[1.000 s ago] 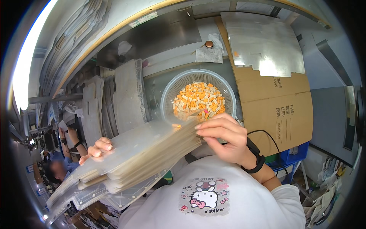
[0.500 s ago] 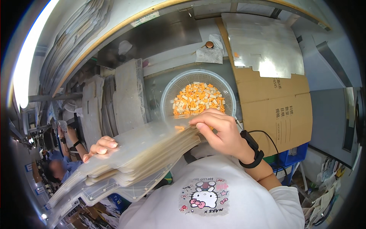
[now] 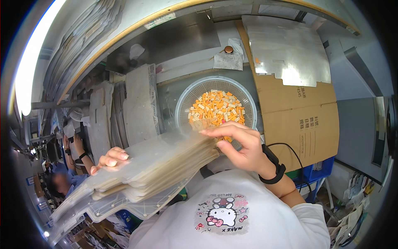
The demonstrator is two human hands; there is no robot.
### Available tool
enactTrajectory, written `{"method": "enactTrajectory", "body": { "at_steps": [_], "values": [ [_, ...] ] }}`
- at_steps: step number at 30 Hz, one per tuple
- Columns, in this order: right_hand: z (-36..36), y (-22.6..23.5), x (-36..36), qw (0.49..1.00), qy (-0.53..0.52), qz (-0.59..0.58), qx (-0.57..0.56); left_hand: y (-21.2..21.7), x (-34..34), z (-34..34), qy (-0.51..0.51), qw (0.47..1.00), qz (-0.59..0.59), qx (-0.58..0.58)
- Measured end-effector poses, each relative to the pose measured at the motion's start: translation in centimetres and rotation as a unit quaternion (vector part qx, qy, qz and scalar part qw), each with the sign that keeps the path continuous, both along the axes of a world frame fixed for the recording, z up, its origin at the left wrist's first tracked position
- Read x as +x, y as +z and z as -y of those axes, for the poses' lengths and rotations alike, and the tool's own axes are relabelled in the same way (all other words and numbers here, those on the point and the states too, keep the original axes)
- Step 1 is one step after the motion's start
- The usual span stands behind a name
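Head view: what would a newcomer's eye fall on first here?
Probably the round grey perforated basket at mid-view, holding many small orange and cream pieces. Below and left of it, the left hand grips a thick stack of translucent sheets, with the right hand at its right end. At upper right, a shiny silvery sheet lies on brown cardboard.
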State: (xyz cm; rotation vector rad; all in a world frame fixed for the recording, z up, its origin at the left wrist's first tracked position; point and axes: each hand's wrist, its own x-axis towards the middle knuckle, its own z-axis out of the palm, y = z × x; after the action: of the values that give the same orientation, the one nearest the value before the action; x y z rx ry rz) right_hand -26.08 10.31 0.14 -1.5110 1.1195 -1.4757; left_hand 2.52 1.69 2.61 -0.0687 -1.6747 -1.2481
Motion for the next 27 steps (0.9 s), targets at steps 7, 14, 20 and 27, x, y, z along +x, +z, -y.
{"method": "enactTrajectory", "body": {
  "at_steps": [7,14,20,27],
  "values": [
    [-0.4,1.3,-0.1,0.996,0.022,0.014,-0.09,-0.4,0.6,-0.1,0.008,1.0,-0.011,-0.009],
    [-0.5,0.4,0.5,0.998,0.038,-0.04,-0.018,-0.1,0.2,0.0,0.0,1.0,0.0,-0.01],
    [-0.5,0.6,0.6,0.998,0.008,-0.048,-0.03,0.0,0.2,-0.3,0.016,1.0,0.002,-0.009],
    [-0.6,1.1,0.2,0.995,0.035,-0.011,-0.098,0.1,0.5,-0.3,0.009,1.0,-0.005,-0.007]
  ]
}}
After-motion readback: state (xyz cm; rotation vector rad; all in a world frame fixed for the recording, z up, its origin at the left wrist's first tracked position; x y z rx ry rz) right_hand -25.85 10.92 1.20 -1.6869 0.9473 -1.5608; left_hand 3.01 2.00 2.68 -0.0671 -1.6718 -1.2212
